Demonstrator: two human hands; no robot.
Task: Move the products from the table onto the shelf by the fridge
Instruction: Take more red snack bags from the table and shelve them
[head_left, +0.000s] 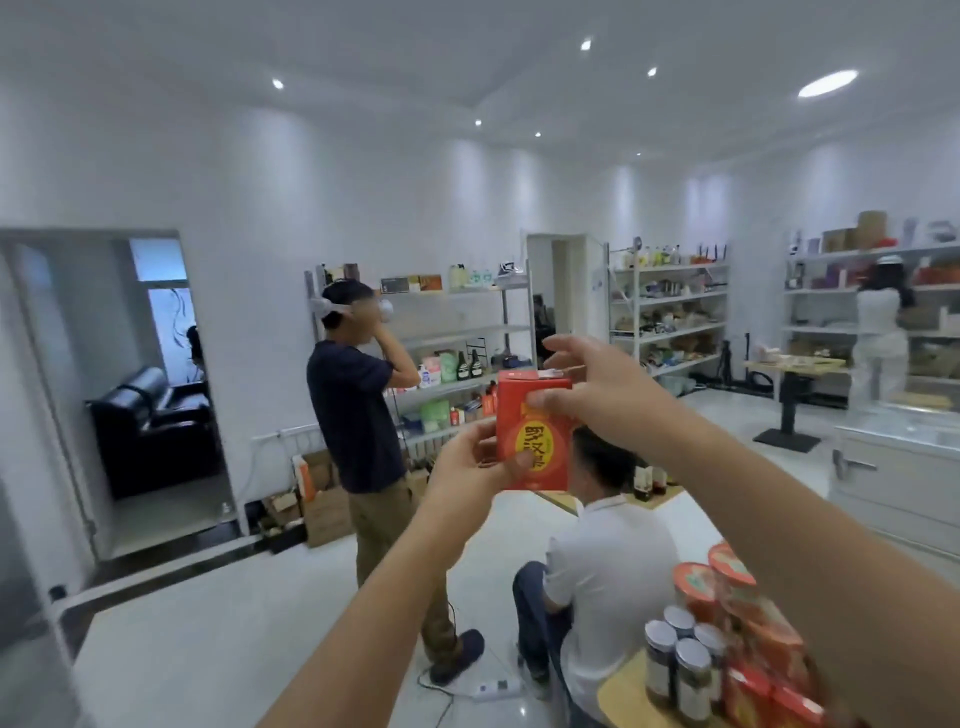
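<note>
Now, with your left hand (467, 465) pinching the red box (535, 415) low and right hand (592, 387) holding its top, carry it level.

Blurred Chinese characters on red box (535, 437)

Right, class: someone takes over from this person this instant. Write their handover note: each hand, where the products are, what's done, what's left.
Left hand grips the red box low down, thumb on its front; right hand pinches its top edge.
The box is up in the air, off the table.
On the table, lower right: lidded jars and red tubs.
Done: one box lifted.
Left: carry it to the shelf by the fridge, then move the rest. Which shelf that is cannot be told here.
</note>
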